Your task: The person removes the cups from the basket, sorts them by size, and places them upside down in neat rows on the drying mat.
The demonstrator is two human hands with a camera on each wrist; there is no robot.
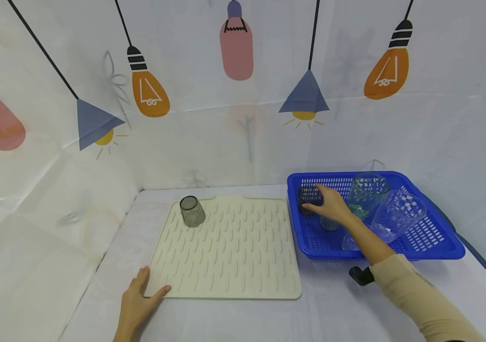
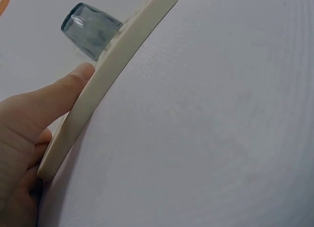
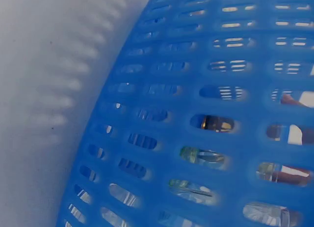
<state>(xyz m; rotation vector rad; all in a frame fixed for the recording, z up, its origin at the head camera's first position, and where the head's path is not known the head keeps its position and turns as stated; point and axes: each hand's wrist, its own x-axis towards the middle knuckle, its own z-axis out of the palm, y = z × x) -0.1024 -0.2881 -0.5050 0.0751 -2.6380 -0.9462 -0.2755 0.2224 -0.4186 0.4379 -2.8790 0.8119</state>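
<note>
The right sleeve (image 1: 424, 299) is beige, with a dark marking (image 1: 425, 281) near its cuff (image 1: 385, 270). A rounded black attachment (image 1: 360, 276) sits beside that cuff.

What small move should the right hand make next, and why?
Probably lift the dark glass from the blue basket: the right hand curves its fingers round it, and the cream mat, bearing one grey glass, has room.
</note>
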